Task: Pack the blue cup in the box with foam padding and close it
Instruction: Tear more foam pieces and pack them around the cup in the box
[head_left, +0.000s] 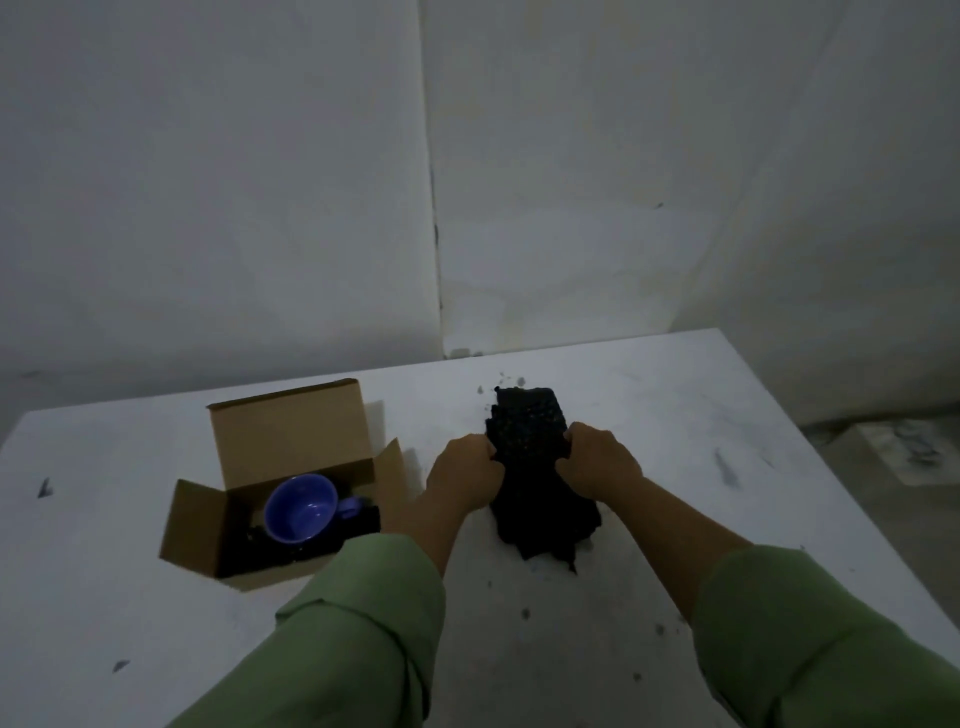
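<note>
An open brown cardboard box (291, 441) stands on the white table at the left, its lid flap up at the back. Inside it sits the blue cup (301, 506), mouth up, handle to the right, on dark foam. To the right of the box lies a black foam piece (527, 421). My left hand (465, 470) grips its left edge and my right hand (597, 460) grips its right edge, pinching the foam at its middle. The near part of the foam rests on the table below my hands.
The white table (727, 415) ends at a wall behind and drops off at the right. Small black foam crumbs (524, 613) are scattered around the foam and toward the near edge. Green sleeves cover both forearms.
</note>
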